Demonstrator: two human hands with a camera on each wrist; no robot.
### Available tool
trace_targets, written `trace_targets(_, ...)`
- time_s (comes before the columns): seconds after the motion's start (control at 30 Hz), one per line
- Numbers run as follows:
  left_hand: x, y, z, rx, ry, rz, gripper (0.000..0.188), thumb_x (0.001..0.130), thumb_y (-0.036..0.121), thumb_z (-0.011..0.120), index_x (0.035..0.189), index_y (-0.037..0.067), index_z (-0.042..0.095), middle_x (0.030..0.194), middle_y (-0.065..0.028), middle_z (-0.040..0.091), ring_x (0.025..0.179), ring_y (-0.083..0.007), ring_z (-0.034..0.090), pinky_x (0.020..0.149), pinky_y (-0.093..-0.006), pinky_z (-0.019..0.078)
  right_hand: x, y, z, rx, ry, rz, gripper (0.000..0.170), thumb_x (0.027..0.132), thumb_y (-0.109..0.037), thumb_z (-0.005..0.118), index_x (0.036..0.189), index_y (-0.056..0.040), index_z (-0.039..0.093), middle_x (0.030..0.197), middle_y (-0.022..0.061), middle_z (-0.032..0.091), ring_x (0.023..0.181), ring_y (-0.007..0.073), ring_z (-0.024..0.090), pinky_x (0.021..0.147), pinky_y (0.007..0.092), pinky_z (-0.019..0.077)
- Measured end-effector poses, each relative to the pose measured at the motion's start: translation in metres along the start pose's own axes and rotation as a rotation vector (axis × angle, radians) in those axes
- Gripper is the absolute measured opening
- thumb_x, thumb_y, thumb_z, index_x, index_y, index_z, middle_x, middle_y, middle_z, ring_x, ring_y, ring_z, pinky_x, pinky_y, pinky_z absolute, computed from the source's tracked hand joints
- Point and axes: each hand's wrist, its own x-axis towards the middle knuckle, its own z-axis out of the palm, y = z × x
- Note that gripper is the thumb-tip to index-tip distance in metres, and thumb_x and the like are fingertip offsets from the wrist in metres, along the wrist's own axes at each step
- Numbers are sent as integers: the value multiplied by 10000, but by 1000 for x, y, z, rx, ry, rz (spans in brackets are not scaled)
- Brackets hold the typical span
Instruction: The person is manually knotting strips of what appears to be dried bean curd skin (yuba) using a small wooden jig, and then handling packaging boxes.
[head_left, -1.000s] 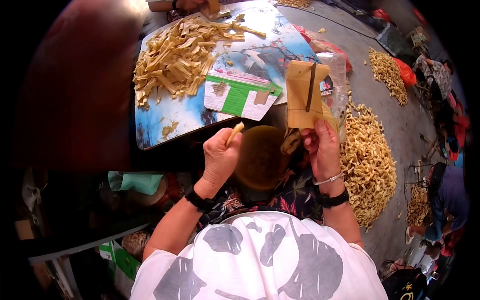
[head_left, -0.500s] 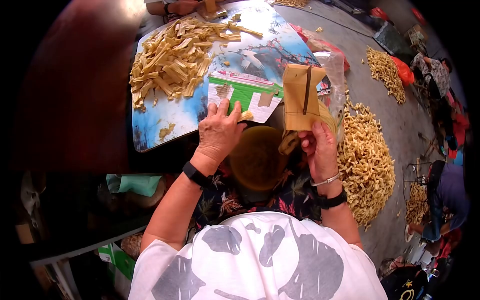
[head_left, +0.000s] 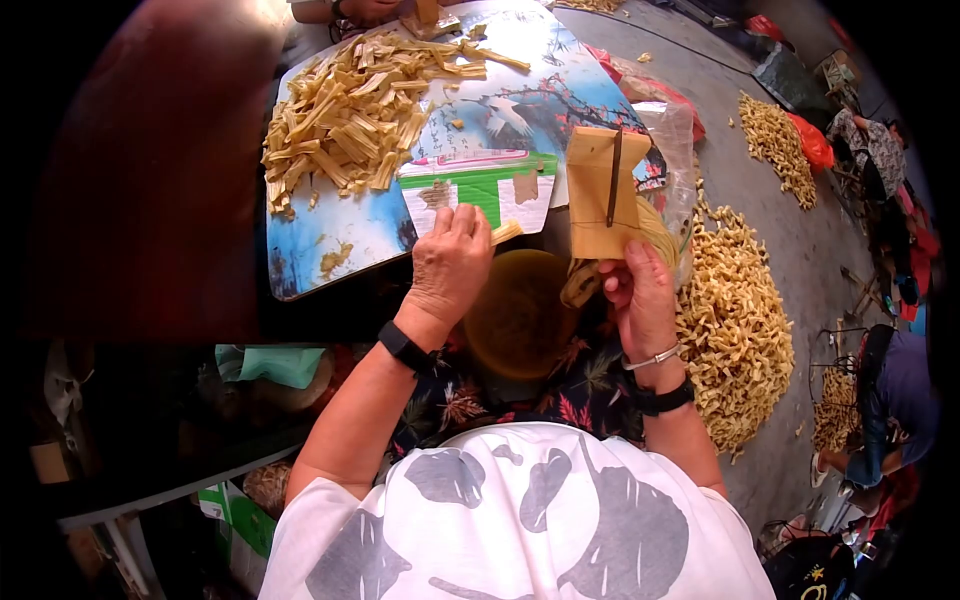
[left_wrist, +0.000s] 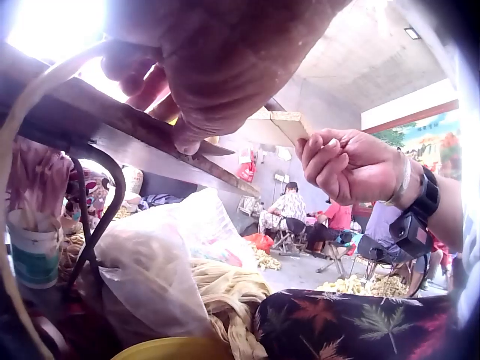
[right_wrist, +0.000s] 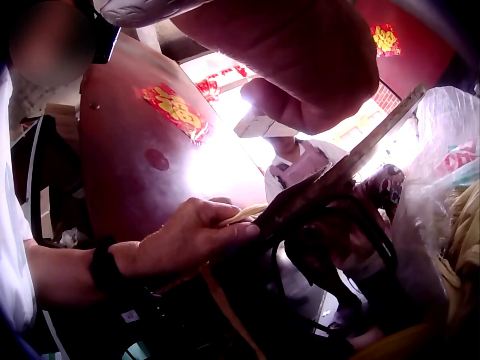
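Observation:
My left hand [head_left: 450,265] is at the table's near edge, fingers bent over a short pale yellow strip bundle [head_left: 507,232] whose end pokes out to the right. The bundle lies over a white and green cardboard piece [head_left: 478,175]. In the right wrist view, thumb and fingers of the left hand [right_wrist: 187,240] pinch it at the table edge. My right hand [head_left: 642,290] grips the lower end of a flat wooden board [head_left: 590,210], raised right of the table. A narrow dark metal strip [head_left: 615,180] lies along that board. Right fingers are curled in the left wrist view.
A heap of yellow strips [head_left: 350,120] covers the table's left side. Below my hands stands a yellow basin [head_left: 520,320]. A large pile of knotted pieces [head_left: 735,330] lies on the floor at right, beside a clear plastic bag [head_left: 670,130]. Other people sit farther right.
My left hand brought the strip bundle from above the basin onto the cardboard, flattened over it, then bent its fingers. The cardboard shifted slightly left. My right hand and the board barely moved.

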Motion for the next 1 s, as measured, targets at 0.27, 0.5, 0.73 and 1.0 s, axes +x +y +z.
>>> trace_targets(0.27, -2, 7, 7, -83, 25, -40, 369, 749, 54, 679, 1103, -27, 616, 939, -127, 547, 915, -303, 606, 731, -368, 541, 3, 3, 7, -5, -11, 30, 233, 999, -319, 570, 995, -90, 613, 815, 26, 674, 642, 57, 557, 564, 184, 430)
trace_targets(0.5, -4, 7, -5, -396, 79, -171, 337, 745, -68, 621, 1077, -17, 602, 1016, -149, 612, 920, -353, 633, 768, -389, 544, 17, 21, 44, -26, -164, 131, 256, 1008, -331, 553, 994, -83, 613, 799, 20, 673, 618, 43, 549, 539, 183, 416)
trace_targets(0.73, -27, 6, -11, -715, 104, -302, 260, 785, -125, 558, 1019, -18, 594, 1146, -205, 660, 1031, -396, 646, 859, -373, 537, 26, 37, 68, 108, -166, 202, 255, 1012, -312, 537, 1003, -68, 608, 793, 21, 666, 625, 51, 551, 549, 190, 419)
trace_targets(1.0, -38, 10, -9, -693, 100, -251, 293, 746, -134, 544, 1009, -18, 604, 1197, -219, 637, 1033, -405, 642, 850, -397, 550, 38, 52, 70, -57, -148, 198, 266, 1014, -302, 538, 979, -59, 639, 762, 16, 675, 587, 48, 569, 508, 174, 418)
